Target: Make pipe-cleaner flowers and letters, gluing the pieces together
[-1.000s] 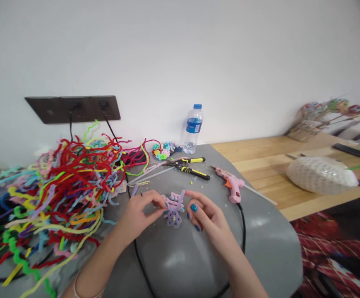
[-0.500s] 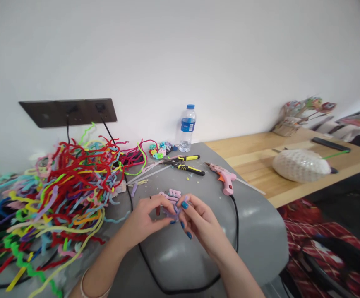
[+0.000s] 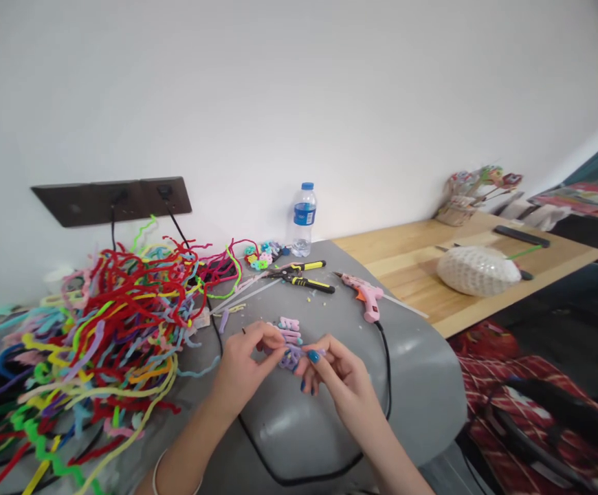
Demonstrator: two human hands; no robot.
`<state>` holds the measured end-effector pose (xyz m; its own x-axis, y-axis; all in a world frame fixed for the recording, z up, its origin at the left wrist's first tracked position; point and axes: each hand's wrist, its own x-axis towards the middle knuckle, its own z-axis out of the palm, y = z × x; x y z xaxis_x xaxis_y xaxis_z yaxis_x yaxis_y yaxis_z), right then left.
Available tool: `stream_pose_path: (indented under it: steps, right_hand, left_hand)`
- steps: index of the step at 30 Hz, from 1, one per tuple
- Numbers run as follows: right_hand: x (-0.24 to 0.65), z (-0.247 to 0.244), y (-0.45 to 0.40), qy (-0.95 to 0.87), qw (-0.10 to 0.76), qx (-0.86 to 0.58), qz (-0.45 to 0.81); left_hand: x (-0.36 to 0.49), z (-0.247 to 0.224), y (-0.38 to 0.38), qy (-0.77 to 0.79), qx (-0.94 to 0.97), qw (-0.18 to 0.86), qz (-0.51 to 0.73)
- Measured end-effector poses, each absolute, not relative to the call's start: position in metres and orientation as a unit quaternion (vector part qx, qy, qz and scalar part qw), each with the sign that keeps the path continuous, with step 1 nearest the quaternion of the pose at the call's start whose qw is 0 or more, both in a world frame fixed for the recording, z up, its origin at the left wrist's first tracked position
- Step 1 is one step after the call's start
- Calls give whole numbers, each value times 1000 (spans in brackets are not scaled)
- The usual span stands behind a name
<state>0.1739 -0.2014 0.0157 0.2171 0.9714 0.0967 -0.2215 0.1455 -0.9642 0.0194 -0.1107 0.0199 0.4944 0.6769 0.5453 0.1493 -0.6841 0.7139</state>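
**Both hands pinching a small lilac pipe-cleaner piece**

Position: left hand and right hand meet over the middle of the grey surface. Between their fingertips sits a small lilac pipe-cleaner piece, bent into loops, held just above the surface. Both hands are closed narrow on it, thumb and forefinger in a pinch. Just behind it lies a pink-and-lilac looped bit, whether joined to the held piece or separate I cannot tell.

Handling, judged: very light, fuzzy outside, thin wire core inside. Soft to the touch, not slippery, bends with little force and keeps the bend. Loops would flatten under a hard squeeze, so a fingertip grip on a stem or at a crossing of the wire suits better than pressing across a loop. Cut wire ends may prick.

Around: big tangle of coloured pipe cleaners at left, touching the surface edge. Yellow-handled pliers and a pink glue gun lie beyond the hands, the gun's black cord running round the right wrist side. Water bottle stands upright at the wall.
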Motion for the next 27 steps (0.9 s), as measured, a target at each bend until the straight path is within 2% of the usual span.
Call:
stream_pose_path:
  steps: [5,13,20,23,27]
  right_hand:
    - [185,-1,-205,-385,653,-476,445]
    - [190,13,-184,-402,641,-512,407]
    - [203,24,-158,-488,546,-585,350]
    - [197,25,-155,-530,501,-627,274]
    - [179,24,-153,-558,493,-633,209]
  left_hand:
    - [20,17,-113,191,844,353,356]
    - [18,17,-105,272,814,395,329]
    - [21,10,-106,254,817,414,312]
    - [22,6,-108,239,820,425,299]
    - [24,6,-108,252,808,438,304]
